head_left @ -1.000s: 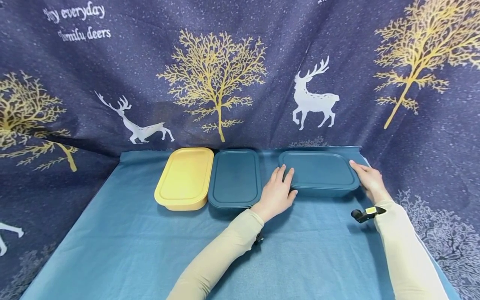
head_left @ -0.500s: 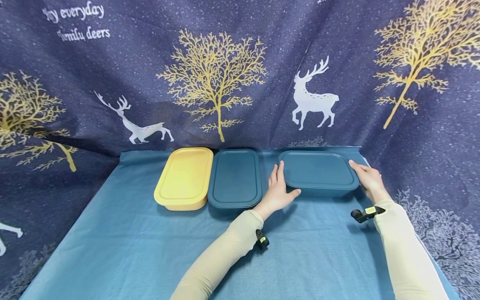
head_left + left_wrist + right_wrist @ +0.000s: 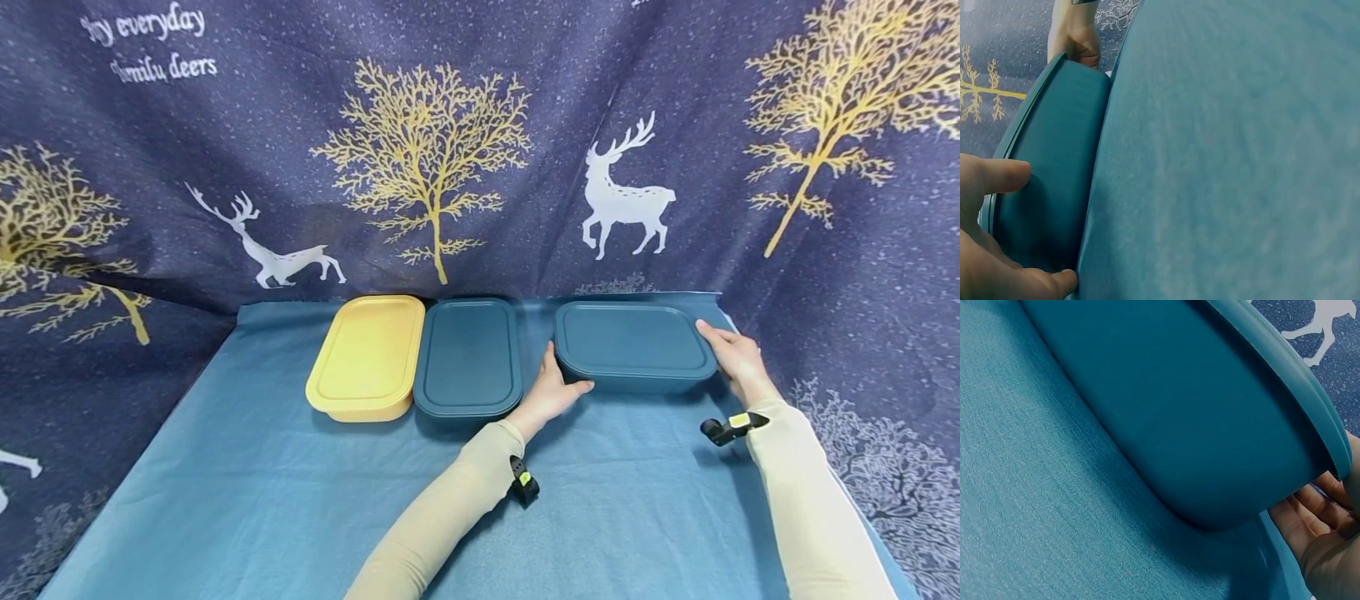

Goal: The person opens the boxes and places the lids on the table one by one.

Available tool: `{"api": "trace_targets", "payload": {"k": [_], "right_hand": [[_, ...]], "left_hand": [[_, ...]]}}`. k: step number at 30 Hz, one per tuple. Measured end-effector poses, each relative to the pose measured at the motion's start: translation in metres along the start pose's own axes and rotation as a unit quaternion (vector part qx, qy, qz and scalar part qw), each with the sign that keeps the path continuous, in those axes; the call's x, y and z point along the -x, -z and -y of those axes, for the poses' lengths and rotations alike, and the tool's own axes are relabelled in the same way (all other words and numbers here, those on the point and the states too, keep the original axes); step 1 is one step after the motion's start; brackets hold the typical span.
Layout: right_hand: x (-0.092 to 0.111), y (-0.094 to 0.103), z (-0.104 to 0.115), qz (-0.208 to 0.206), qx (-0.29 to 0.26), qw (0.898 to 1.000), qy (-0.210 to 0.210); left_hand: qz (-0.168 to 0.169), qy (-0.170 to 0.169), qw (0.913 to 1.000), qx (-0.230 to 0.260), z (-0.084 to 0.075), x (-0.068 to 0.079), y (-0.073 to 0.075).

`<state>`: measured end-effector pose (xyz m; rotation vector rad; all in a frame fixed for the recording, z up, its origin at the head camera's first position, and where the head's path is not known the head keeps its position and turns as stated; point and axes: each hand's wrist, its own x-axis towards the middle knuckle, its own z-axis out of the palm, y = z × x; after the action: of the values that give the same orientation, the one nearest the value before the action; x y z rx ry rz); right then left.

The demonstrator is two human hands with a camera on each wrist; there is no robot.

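Observation:
A dark blue lidded food container (image 3: 633,340) lies lengthwise on the table at the right. My left hand (image 3: 551,393) holds its near left corner. The thumb is at the front wall and the fingers go along the left end, partly hidden. In the left wrist view two fingertips meet the container's wall (image 3: 1054,150), one near its base. At the other end my right hand (image 3: 741,360) grips the right side, thumb at the lid's edge. The right wrist view has that hand's fingers (image 3: 1310,519) below the rim (image 3: 1297,381), against the end wall.
Left of my left hand, a second dark blue lidded container (image 3: 471,358) stands lengthwise front to back. A yellow lidded container (image 3: 367,354) sits close beside it. A blue cloth (image 3: 262,500) covers the table, and a patterned dark curtain (image 3: 525,150) hangs behind.
My left hand has come off the lid's left edge and drawn lower, to the container's near left corner. My right hand and all the containers have stayed in place.

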<state>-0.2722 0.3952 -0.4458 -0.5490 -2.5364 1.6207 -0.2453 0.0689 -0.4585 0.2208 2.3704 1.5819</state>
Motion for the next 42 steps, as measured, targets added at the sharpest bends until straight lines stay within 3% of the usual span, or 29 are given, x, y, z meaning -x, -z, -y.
{"api": "trace_targets", "payload": {"k": [9, 14, 18, 28, 35, 42], "right_hand": [[0.000, 0.001, 0.002, 0.000, 0.018, 1.000, 0.002], [0.002, 0.001, 0.004, -0.001, 0.057, 0.998, 0.013], [0.004, 0.001, 0.010, -0.001, 0.087, 0.995, 0.038], [0.011, 0.008, 0.024, -0.012, 0.098, 0.991, 0.086], [0.021, 0.011, 0.035, -0.021, 0.138, 0.976, 0.166], [0.035, 0.007, 0.046, 0.017, 0.166, 0.967, 0.192]], "left_hand": [[-0.003, -0.008, 1.0000, 0.000, 0.000, 0.000, 0.000], [-0.003, -0.011, 0.9999, -0.002, 0.002, -0.001, 0.000], [-0.004, -0.012, 0.9999, -0.004, 0.001, 0.000, 0.000], [-0.004, -0.016, 0.9998, -0.014, 0.002, 0.000, 0.000], [-0.002, -0.021, 0.9996, -0.019, 0.005, -0.001, -0.001], [-0.001, -0.038, 0.9992, -0.014, 0.006, -0.001, 0.000]]}}
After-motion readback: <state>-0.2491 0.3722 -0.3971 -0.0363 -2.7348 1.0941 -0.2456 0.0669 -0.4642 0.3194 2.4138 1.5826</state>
